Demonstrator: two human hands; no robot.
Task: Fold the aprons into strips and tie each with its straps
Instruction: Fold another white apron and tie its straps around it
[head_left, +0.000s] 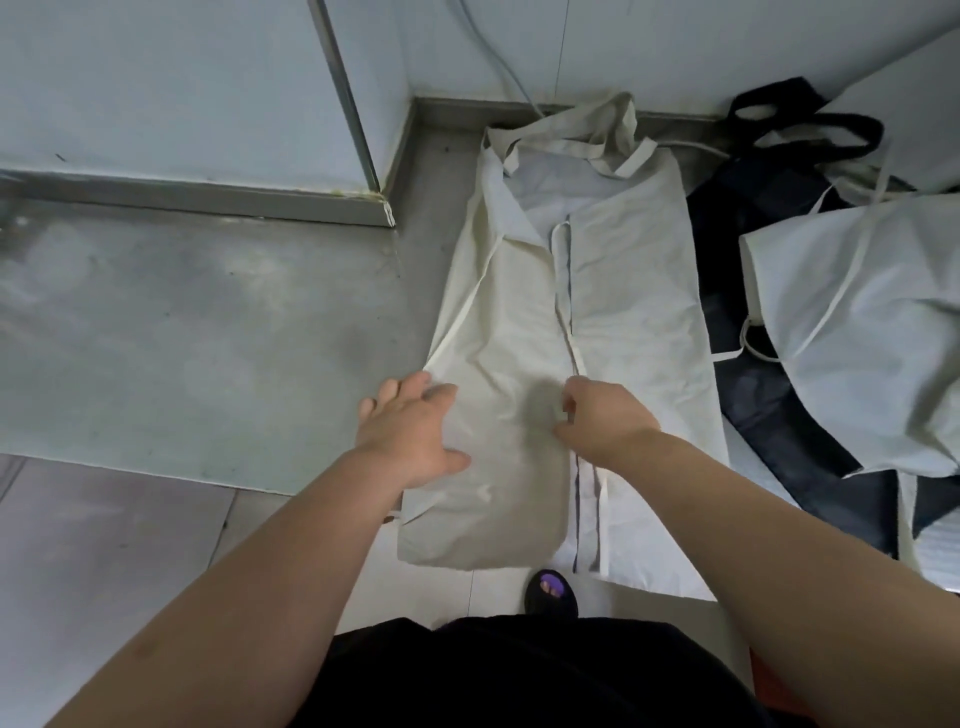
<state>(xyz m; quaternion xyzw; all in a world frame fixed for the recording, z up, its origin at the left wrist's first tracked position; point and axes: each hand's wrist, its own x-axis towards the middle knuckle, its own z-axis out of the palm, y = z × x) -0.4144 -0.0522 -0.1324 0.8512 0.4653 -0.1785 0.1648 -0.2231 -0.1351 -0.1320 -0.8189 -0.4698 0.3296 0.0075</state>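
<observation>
A cream apron (639, 312) lies lengthwise on the grey floor (208, 338), both sides folded inward, its neck loop at the floor's far edge by the wall. A dark apron (769, 395) lies just beside it at right. The left hand (410, 431) presses flat, fingers spread, on the left fold. The right hand (608, 421), fingers curled, pinches the strap (563, 291) at the centre seam.

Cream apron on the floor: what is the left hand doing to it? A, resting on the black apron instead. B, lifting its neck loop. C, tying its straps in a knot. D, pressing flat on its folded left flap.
D: the left hand lies with fingers spread on the folded-in left flap of the cream apron, well short of the neck loop.
</observation>
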